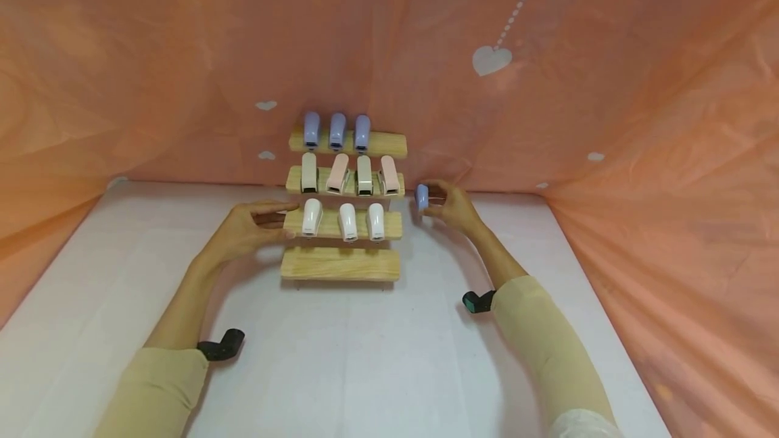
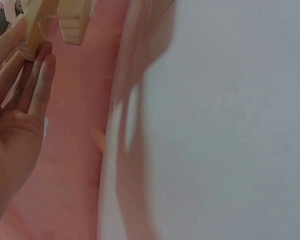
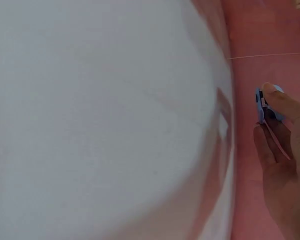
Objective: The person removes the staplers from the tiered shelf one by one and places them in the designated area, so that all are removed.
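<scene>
A tiered wooden display stand (image 1: 341, 264) stands on the white table against the back drape. My left hand (image 1: 251, 228) is at the left end of its white-stapler tier; in the left wrist view the thumb and fingers lie on either side of the plank end (image 2: 34, 37). Right of the stand, my right hand (image 1: 453, 207) pinches a small purple-blue stapler (image 1: 422, 197) between thumb and fingers, off the table. Three purple staplers (image 1: 337, 130) sit on the top tier. Below them are pink staplers (image 1: 338, 173) and pale grey-green staplers (image 1: 364, 174), then three white staplers (image 1: 347, 222).
The lowest tier bears no staplers. An orange-pink drape (image 1: 389, 39) with white hearts hangs behind and at both sides of the white table (image 1: 365, 357). Black wrist cameras (image 1: 225, 345) stick out from both sleeves.
</scene>
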Tool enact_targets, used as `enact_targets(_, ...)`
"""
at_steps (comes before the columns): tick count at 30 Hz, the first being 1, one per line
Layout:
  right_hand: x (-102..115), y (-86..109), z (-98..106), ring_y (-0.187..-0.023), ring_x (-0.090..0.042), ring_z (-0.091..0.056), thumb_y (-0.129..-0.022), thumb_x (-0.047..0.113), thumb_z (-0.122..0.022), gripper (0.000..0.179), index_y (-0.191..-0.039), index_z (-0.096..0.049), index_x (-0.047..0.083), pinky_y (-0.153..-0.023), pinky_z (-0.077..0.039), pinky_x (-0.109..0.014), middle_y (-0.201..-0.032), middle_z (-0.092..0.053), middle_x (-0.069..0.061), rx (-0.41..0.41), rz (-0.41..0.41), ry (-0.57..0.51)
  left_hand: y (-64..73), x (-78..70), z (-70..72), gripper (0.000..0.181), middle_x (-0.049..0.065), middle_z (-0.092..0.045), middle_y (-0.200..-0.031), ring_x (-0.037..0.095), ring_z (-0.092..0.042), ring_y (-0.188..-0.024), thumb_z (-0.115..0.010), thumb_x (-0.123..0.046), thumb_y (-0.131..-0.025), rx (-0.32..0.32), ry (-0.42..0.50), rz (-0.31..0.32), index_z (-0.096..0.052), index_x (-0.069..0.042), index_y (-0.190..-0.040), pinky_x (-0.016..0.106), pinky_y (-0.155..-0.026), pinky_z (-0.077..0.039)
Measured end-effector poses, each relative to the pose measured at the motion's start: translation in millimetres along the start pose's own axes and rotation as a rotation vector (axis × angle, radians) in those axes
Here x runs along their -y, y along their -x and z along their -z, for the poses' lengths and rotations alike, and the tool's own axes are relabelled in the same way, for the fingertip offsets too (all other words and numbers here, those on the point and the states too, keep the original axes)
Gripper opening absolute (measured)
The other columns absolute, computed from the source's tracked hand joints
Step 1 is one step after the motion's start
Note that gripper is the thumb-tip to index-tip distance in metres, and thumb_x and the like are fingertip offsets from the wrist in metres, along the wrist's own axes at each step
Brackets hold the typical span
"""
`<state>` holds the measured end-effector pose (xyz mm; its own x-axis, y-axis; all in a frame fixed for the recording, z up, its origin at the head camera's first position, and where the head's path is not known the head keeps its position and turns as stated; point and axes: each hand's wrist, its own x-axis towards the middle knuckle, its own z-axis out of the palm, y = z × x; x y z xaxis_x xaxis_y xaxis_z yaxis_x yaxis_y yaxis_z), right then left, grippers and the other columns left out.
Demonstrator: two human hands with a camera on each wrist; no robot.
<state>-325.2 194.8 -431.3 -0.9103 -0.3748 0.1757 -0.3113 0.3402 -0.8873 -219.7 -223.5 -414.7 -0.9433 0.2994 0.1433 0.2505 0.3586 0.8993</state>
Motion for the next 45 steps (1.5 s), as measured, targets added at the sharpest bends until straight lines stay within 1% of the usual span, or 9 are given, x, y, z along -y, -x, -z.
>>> enact_targets(2, -1, -0.5, -1, -0.12, -0.042, -0.057, -0.078, -0.012, -0.078, 0.062, -0.134, -0.052, -0.009, -0.102, -0.048, -0.046, -0.131, -0.057, -0.028, 0.002, -0.025, 0.03, -0.1, -0.1, 0.4, 0.056, 0.017, -0.06, -0.135, 0.02, -0.065, -0.111, -0.082, -0.015, -0.084, -0.002, 0.004, -0.003, -0.061, -0.004, -0.135, 0.02, -0.089, -0.053)
enact_targets(4, -3, 0.0, -2, -0.12, -0.04, -0.057, -0.078, -0.01, -0.079, 0.062, -0.134, -0.052, -0.007, -0.102, -0.049, -0.044, -0.132, -0.057, -0.026, 0.005, -0.048, 0.059, -0.2, -0.2, 0.4, 0.057, 0.016, -0.06, -0.135, 0.02, -0.065, -0.11, -0.082, -0.016, -0.084, -0.003, 0.002, -0.001, -0.061, -0.004, -0.135, 0.02, -0.088, -0.053)
enact_targets(10, -10, 2.9, -5, -0.118, -0.034, -0.059, -0.079, -0.002, -0.082, 0.062, -0.134, -0.054, 0.0, -0.099, -0.051, -0.042, -0.129, -0.059, -0.019, -0.005, -0.112, 0.126, -0.1, -0.8, -1.0, 0.056, 0.018, -0.06, -0.134, 0.03, -0.064, -0.112, -0.083, -0.016, -0.082, -0.007, 0.005, 0.011, -0.063, -0.003, -0.133, 0.021, -0.086, -0.055)
enact_targets(20, -20, 2.6, -9, -0.113, -0.034, -0.062, -0.078, 0.007, -0.085, 0.061, -0.131, -0.056, -0.001, -0.098, -0.051, -0.043, -0.123, -0.064, -0.02, -0.023, -0.101, 0.219, 0.4, -2.2, -0.4, 0.056, 0.018, -0.06, -0.135, 0.03, -0.064, -0.112, -0.083, -0.018, -0.083, -0.008, -0.014, 0.003, -0.063, -0.004, -0.133, 0.02, -0.086, -0.054)
enact_targets(24, -22, 2.8, -10, -0.112, -0.034, -0.062, -0.077, 0.006, -0.086, 0.062, -0.131, -0.057, -0.001, -0.098, -0.051, -0.043, -0.122, -0.064, -0.021, -0.034, -0.11, 0.214, -0.1, -0.9, -1.1, 0.056, 0.02, -0.059, -0.134, 0.029, -0.064, -0.112, -0.083, -0.017, -0.082, -0.014, -0.005, 0.004, -0.063, -0.003, -0.133, 0.021, -0.086, -0.055)
enact_targets(30, -26, 2.3, -13, -0.114, -0.035, -0.059, -0.077, 0.003, -0.084, 0.064, -0.133, -0.054, 0.0, -0.101, -0.048, -0.044, -0.128, -0.059, -0.021, -0.032, -0.126, 0.148, 0.4, -0.9, 0.1, 0.058, 0.019, -0.059, -0.135, 0.031, -0.064, -0.113, -0.084, -0.02, -0.082, -0.02, -0.013, 0.031, -0.063, -0.005, -0.134, 0.02, -0.086, -0.054)
enact_targets(34, -27, 2.7, -15, -0.116, -0.034, -0.057, -0.078, 0.002, -0.083, 0.066, -0.136, -0.051, 0.001, -0.103, -0.047, -0.044, -0.131, -0.056, -0.022, -0.026, -0.159, 0.12, 0.5, -1.9, 0.0, 0.057, 0.019, -0.057, -0.138, 0.033, -0.063, -0.115, -0.083, -0.019, -0.083, -0.008, 0.003, 0.029, -0.062, -0.005, -0.134, 0.02, -0.087, -0.053)
enact_targets(39, -28, 1.8, -15, -0.118, -0.034, -0.056, -0.08, 0.006, -0.082, 0.069, -0.14, -0.049, 0.001, -0.103, -0.046, -0.045, -0.134, -0.055, -0.021, -0.012, -0.172, 0.14, 1.7, -2.9, -0.1, 0.056, 0.02, -0.056, -0.139, 0.032, -0.063, -0.114, -0.082, -0.017, -0.084, -0.013, 0.003, 0.017, -0.062, -0.003, -0.134, 0.019, -0.087, -0.053)
enact_targets(45, -23, -0.4, -12, -0.119, -0.033, -0.057, -0.082, 0.008, -0.081, 0.064, -0.139, -0.051, 0.004, -0.102, -0.047, -0.043, -0.132, -0.058, -0.018, -0.042, -0.188, 0.11, 2.8, -4.5, -0.1, 0.055, 0.018, -0.057, -0.138, 0.03, -0.063, -0.114, -0.08, -0.019, -0.086, -0.004, -0.007, 0.012, -0.061, -0.006, -0.136, 0.019, -0.087, -0.053)
